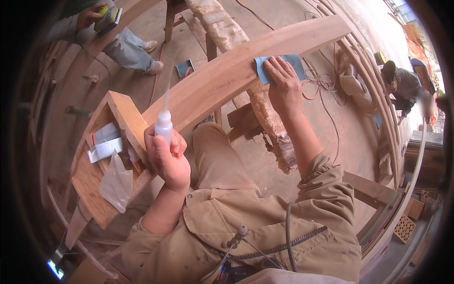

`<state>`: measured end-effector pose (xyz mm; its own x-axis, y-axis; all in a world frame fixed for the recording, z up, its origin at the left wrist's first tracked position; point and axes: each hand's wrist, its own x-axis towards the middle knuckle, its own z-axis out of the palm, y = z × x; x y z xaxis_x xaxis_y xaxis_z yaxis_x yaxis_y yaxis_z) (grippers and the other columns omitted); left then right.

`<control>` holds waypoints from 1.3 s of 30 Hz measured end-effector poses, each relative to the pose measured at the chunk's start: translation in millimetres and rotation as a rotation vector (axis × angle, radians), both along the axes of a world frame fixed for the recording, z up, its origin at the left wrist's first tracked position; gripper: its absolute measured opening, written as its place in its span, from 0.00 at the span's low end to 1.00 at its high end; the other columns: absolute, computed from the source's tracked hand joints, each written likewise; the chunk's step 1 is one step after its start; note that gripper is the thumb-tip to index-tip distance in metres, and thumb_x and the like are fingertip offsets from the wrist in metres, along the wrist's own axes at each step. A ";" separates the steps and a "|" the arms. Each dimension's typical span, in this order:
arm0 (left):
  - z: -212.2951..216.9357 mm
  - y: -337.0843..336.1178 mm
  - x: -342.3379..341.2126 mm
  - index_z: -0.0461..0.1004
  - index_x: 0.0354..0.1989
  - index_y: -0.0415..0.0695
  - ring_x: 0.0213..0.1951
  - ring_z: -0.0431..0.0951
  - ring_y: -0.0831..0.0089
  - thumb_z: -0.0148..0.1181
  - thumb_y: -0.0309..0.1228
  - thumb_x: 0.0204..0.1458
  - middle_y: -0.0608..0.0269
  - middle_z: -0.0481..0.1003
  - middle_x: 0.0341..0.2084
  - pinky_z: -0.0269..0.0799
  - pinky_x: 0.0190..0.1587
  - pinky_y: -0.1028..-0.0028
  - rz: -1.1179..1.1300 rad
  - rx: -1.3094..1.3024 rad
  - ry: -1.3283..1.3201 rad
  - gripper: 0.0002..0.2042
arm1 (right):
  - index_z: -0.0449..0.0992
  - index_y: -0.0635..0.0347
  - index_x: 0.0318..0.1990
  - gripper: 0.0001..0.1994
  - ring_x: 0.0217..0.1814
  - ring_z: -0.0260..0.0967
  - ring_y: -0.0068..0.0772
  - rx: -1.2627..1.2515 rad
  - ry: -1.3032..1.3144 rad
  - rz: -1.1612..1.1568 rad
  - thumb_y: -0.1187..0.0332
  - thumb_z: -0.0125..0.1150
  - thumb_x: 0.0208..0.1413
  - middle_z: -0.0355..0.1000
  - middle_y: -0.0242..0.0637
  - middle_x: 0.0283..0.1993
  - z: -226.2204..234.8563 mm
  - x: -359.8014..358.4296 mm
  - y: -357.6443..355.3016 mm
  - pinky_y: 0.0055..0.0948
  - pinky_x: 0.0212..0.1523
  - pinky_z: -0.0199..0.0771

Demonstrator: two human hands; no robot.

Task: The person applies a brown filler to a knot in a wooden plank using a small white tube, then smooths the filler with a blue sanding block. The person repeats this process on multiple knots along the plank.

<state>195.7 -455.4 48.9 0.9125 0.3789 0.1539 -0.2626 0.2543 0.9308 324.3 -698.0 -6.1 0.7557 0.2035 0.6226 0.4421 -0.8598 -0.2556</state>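
My left hand (166,158) is closed around a small translucent squeeze bottle (163,127), held upright. A long thin nozzle rises from its cap in front of a long curved wooden beam (208,92). Toward the beam's right part, my right hand (285,87) holds a blue sheet of sandpaper (297,66) down against the wood. Its fingers lie over the sheet, and the thumb is hard to see. Beside my left hand is an open wooden box (85,187) with papers, a clear plastic bag (117,184) and small tools in it.
A rough log (272,128) runs under the beam. At upper left another person (130,49) holds a yellow-green power sander (108,21). A second person (404,87) crouches at far right. Cords (321,83) and a blue dustpan-like piece (184,68) lie on the floor.
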 end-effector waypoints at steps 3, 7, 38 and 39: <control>-9.9 -0.9 1.7 0.62 0.40 0.40 0.21 0.54 0.86 0.44 0.42 0.62 0.71 0.61 0.22 0.50 0.20 0.85 -0.001 0.001 0.046 0.15 | 0.78 0.56 0.46 0.22 0.61 0.67 0.38 0.027 0.046 0.098 0.80 0.53 0.40 0.74 0.38 0.53 1.8 -33.7 39.4 0.38 0.64 0.63; -5.9 -5.6 12.5 0.62 0.35 0.45 0.21 0.53 0.85 0.40 0.45 0.63 0.73 0.58 0.21 0.48 0.21 0.84 0.069 0.105 0.120 0.16 | 0.79 0.53 0.46 0.22 0.60 0.68 0.35 0.004 0.050 0.147 0.80 0.53 0.40 0.74 0.34 0.53 6.5 -20.5 18.8 0.38 0.64 0.63; -41.8 3.4 23.7 0.65 0.41 0.41 0.21 0.55 0.87 0.48 0.39 0.62 0.73 0.60 0.22 0.53 0.22 0.85 0.078 0.059 0.136 0.12 | 0.81 0.50 0.37 0.13 0.32 0.76 0.45 -0.288 0.421 -0.139 0.72 0.48 0.50 0.77 0.43 0.28 79.5 37.8 0.5 0.42 0.33 0.73; -41.7 3.2 23.7 0.65 0.41 0.41 0.21 0.55 0.87 0.48 0.39 0.62 0.73 0.60 0.22 0.53 0.22 0.85 0.077 0.058 0.135 0.12 | 0.82 0.49 0.39 0.15 0.33 0.76 0.45 -0.321 0.427 -0.130 0.72 0.48 0.50 0.77 0.43 0.29 74.9 42.8 -1.0 0.41 0.33 0.74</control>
